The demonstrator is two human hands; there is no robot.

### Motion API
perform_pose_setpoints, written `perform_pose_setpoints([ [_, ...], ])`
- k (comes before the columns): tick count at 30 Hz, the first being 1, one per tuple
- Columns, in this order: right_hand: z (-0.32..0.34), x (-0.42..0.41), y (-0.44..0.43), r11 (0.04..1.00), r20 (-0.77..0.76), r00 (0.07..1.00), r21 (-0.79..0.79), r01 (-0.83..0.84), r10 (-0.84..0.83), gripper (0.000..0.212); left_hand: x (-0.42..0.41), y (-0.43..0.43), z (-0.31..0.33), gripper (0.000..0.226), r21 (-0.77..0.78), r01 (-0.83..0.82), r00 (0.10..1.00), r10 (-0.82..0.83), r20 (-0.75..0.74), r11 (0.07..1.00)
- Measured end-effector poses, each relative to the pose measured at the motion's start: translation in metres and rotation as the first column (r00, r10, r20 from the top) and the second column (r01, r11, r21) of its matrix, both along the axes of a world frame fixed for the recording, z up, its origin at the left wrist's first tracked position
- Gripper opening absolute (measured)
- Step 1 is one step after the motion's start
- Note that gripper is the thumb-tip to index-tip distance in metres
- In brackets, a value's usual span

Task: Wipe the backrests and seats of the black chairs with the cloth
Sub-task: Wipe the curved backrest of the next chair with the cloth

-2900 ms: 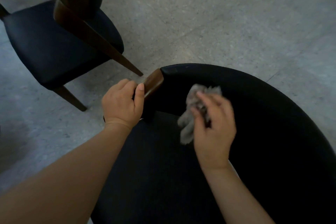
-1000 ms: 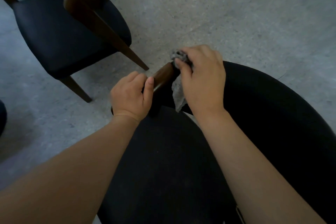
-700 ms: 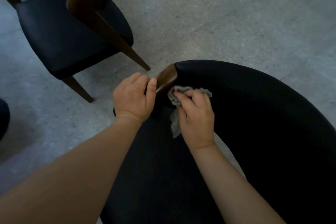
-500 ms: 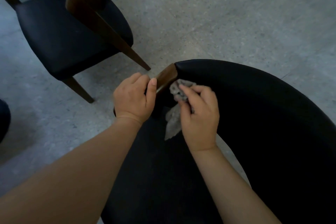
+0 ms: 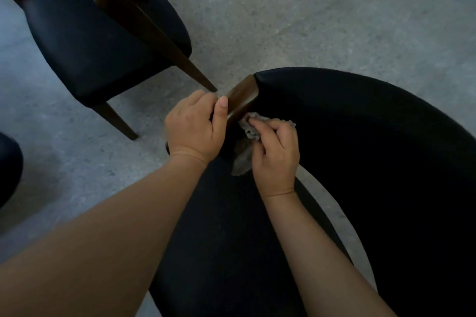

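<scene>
The right hand (image 5: 275,157) is down from the top edge of the curved black padded backrest (image 5: 360,123) to its inner face, fingers clamped on the crumpled grey cloth (image 5: 253,129). The left hand (image 5: 194,128) wraps its fingers round the brown wooden end (image 5: 243,98). Backrest wiping appears unfinished.

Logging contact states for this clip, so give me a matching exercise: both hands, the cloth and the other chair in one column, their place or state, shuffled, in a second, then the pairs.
Column one
1. left hand
2. right hand
3. cloth
4. far chair

Column two
A. stands untouched at upper left
B. grips the wooden end of the near backrest
C. grey, bunched, partly hanging down
D. holds the cloth against that backrest's inner face

Pairs: 1-B, 2-D, 3-C, 4-A
</scene>
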State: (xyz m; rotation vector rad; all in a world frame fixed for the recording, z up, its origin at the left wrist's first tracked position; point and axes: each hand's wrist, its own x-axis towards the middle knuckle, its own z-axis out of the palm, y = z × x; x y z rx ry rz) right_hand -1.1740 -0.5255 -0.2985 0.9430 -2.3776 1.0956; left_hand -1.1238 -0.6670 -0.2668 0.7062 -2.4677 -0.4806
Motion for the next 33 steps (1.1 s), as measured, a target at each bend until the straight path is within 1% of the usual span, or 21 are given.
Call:
perform_pose_setpoints([
  [3,-0.016,0.006,0.007,0.993,0.095,0.994,0.102,-0.054,0.044,0.031,-0.001,0.000,-0.001,0.045,-0.017,-0.008,1.000,0.008,-0.006,1.000],
  [5,-0.034,0.013,0.015,0.970,0.241,0.969,0.217,-0.106,0.052,0.031,-0.001,0.001,-0.001,0.045,-0.020,-0.010,1.000,0.010,-0.003,1.000],
  [7,-0.046,0.018,0.023,0.954,0.429,0.903,0.280,-0.105,-0.027,0.028,-0.001,0.001,0.000,0.045,-0.020,-0.012,1.000,0.012,-0.009,1.000],
  [8,-0.044,0.020,0.027,0.963,0.472,0.879,0.263,-0.062,-0.073,0.027,-0.001,0.001,0.000,0.045,-0.020,-0.009,1.000,0.008,-0.011,1.000],
  [9,-0.039,0.021,0.031,0.977,0.462,0.883,0.211,-0.014,-0.087,0.026,0.000,0.001,0.000,0.045,-0.023,-0.003,1.000,0.003,-0.014,1.000],
  [10,-0.028,0.019,0.035,0.991,0.409,0.910,0.133,0.017,-0.071,0.027,0.000,0.001,0.000,0.045,-0.029,0.000,1.000,0.000,-0.019,1.000],
  [12,0.002,0.013,0.042,0.999,0.246,0.968,-0.014,0.051,-0.046,0.029,0.000,0.001,0.000,0.045,-0.029,-0.001,1.000,0.001,-0.014,1.000],
  [13,0.015,0.007,0.044,0.995,0.154,0.986,-0.063,0.076,-0.065,0.028,0.000,0.001,0.001,0.045,-0.027,-0.002,1.000,0.002,-0.006,1.000],
  [15,0.031,-0.006,0.044,0.983,0.016,0.989,-0.108,0.148,-0.147,0.027,0.000,0.001,0.001,0.046,-0.023,0.001,1.000,-0.001,0.004,1.000],
  [16,0.031,-0.011,0.041,0.979,-0.010,0.984,-0.097,0.177,-0.178,0.028,0.000,0.001,0.001,0.046,-0.024,0.001,1.000,-0.001,0.003,1.000],
  [18,0.015,-0.012,0.037,0.982,-0.011,0.982,0.001,0.188,-0.188,0.026,0.000,0.001,0.001,0.046,-0.022,0.002,1.000,-0.002,0.001,1.000],
  [20,-0.008,-0.002,0.034,0.986,0.050,0.987,0.082,0.148,-0.153,0.026,0.000,0.000,0.002,0.048,-0.009,0.005,1.000,-0.005,0.005,1.000],
  [22,-0.022,0.007,0.034,0.986,0.139,0.982,0.122,0.113,-0.129,0.028,0.000,0.001,0.001,0.049,-0.004,0.005,1.000,-0.005,0.009,1.000],
  [25,-0.018,0.009,0.036,0.980,0.239,0.966,0.189,0.053,-0.099,0.029,-0.001,0.001,0.002,0.048,-0.005,0.000,1.000,0.000,0.011,1.000],
  [27,-0.008,0.011,0.042,0.981,0.318,0.946,0.192,-0.004,-0.058,0.030,-0.001,0.002,0.002,0.047,-0.007,0.004,1.000,-0.003,0.018,1.000],
  [28,-0.002,0.013,0.048,0.985,0.332,0.942,0.173,-0.016,-0.043,0.031,-0.001,0.002,0.002,0.047,-0.008,0.005,1.000,-0.005,0.020,1.000],
  [30,0.011,0.013,0.063,0.992,0.266,0.960,0.116,0.052,-0.082,0.031,0.000,0.001,0.001,0.047,-0.011,0.003,1.000,-0.003,0.023,1.000],
  [31,0.018,0.009,0.072,0.989,0.210,0.968,0.080,0.125,-0.139,0.031,0.000,0.001,0.001,0.047,-0.015,-0.001,1.000,0.001,0.025,1.000],
  [33,0.027,-0.002,0.088,0.960,0.111,0.953,0.023,0.280,-0.281,0.030,0.000,0.001,0.000,0.046,-0.021,-0.001,0.999,0.002,0.035,1.000],
])
